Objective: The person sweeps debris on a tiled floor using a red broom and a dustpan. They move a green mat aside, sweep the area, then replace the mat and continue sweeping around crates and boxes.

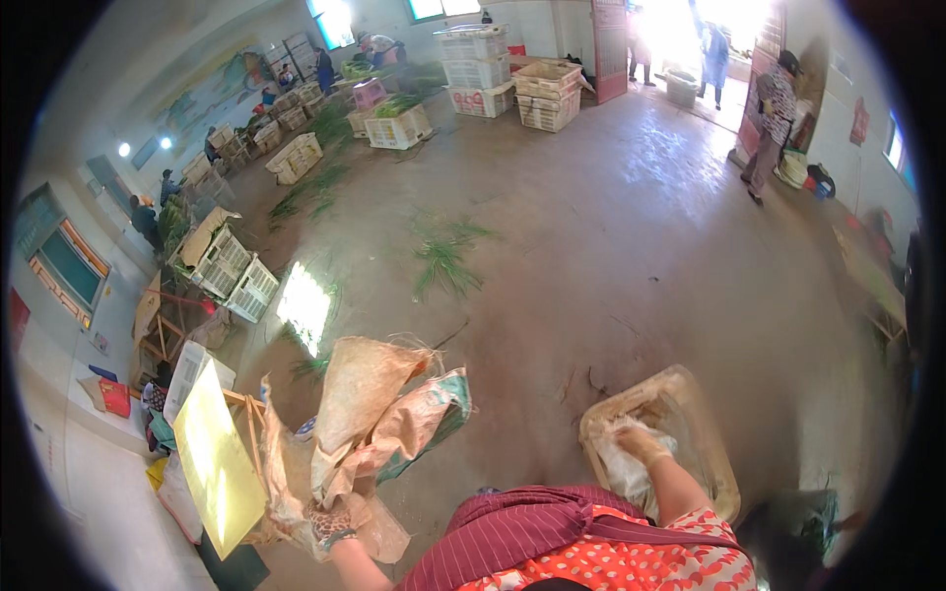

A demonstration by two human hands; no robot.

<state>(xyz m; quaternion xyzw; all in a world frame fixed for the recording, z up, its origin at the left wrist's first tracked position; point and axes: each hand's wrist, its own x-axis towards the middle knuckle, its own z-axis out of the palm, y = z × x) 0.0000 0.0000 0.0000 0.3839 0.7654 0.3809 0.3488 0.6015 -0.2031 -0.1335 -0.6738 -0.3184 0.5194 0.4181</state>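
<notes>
Brown sacks (367,384) bunch just ahead of the left hand (333,524), overlapping so their lower ends are hard to separate; its fingers are obscured, so I cannot tell its grip. The right hand (645,443) reaches into a tan crate (631,394) onto white plastic (629,479), fingers too blurred to show gripping. The right forearm (678,489) hides part of the crate's inside.
</notes>
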